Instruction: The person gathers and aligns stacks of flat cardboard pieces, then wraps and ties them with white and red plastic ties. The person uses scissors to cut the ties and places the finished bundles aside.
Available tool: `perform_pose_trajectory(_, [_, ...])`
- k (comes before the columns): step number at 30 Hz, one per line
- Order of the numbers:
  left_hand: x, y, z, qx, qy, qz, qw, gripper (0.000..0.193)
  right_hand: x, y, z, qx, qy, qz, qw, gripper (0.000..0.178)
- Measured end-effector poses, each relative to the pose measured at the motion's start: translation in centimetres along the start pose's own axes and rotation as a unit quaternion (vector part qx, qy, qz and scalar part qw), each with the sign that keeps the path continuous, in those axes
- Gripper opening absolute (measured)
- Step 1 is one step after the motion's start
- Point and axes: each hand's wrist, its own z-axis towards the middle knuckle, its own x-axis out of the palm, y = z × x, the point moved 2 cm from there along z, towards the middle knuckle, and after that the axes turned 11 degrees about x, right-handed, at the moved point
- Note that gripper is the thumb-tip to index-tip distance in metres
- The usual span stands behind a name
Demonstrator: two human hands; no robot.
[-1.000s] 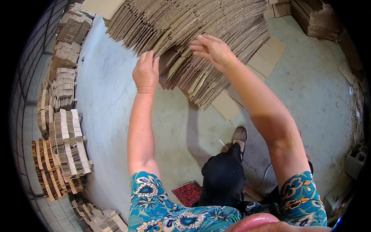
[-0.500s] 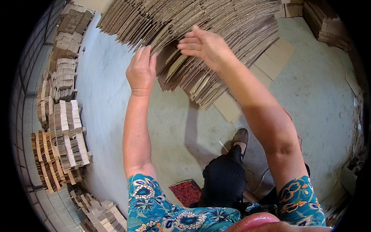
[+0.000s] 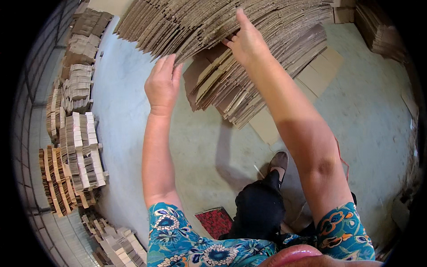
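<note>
A big fanned pile of flat brown corrugated cardboard sheets (image 3: 187, 26) lies in front of me at the top of the head view. My left hand (image 3: 162, 84) pinches the near left corner of the upper sheets between thumb and fingers. Farther right, my right hand (image 3: 249, 46) grips the near edge of the same upper layer. Its thumb lies stretched over the top, while its fingers are tucked partly out of sight beneath the edge. Under that layer, a lower batch of cardboard sheets (image 3: 249, 91) fans out toward me.
Flat cardboard pieces (image 3: 322, 69) lie on the floor beneath the pile. Several bundled stacks of cardboard parts (image 3: 82, 147) line the left side. Another cardboard stack (image 3: 380, 33) stands at the far right. A red patterned mat (image 3: 215, 221) lies near my legs, by my shoe (image 3: 279, 161).
My right hand has moved away from me and slightly right, from hovering over the pile to gripping the upper sheets' edge. My left hand keeps its pinch at the corner.
</note>
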Motion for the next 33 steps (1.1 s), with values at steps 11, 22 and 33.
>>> perform_pose_trajectory(11, [-1.1, -0.1, 1.2, 0.002, 0.143, -0.049, 0.988, 0.034, -2.8, -0.8, 5.7, 0.006, -0.054, -0.030, 0.998, 0.094])
perform_pose_trajectory(22, [-0.5, 3.3, 17.8, 0.030, -0.100, 0.070, 0.992, 0.065, -2.4, -0.5, 3.3, 0.022, -0.032, -0.029, 0.999, 0.109])
perform_pose_trajectory(33, [-2.4, 1.2, 17.8, -0.109, 0.031, -0.127, 0.985, 0.044, -3.7, -0.2, 2.7, 0.014, -0.025, -0.065, 0.997, 0.105])
